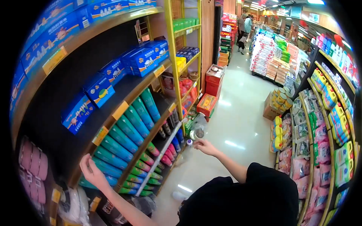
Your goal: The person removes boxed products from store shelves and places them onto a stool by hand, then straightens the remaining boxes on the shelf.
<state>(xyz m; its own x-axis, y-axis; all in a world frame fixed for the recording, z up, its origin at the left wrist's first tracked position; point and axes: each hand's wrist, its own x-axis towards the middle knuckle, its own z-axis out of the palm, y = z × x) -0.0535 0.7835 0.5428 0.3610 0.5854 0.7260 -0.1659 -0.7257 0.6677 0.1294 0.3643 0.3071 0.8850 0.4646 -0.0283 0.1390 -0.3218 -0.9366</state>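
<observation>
My left hand (91, 171) is at the front edge of the left shelf, beside the lower rows of blue-green packs (124, 132). Its fingers are loosely bent and hold nothing that I can see. Further forward, my right hand (205, 146) is over the aisle, fingers slightly curled and nothing plainly in them. Just left of its fingertips shows a clear bottle with a purple-and-white cap (189, 142). I cannot tell whether the fingers touch it.
Blue boxes (98, 89) line the left shelf. Red boxes (207, 104) stand on the floor ahead. A carton of cans (278, 101) and shelves of yellow bottles (328, 94) border the right side. Stacked packs (263, 54) and people (243, 30) are farther down the aisle.
</observation>
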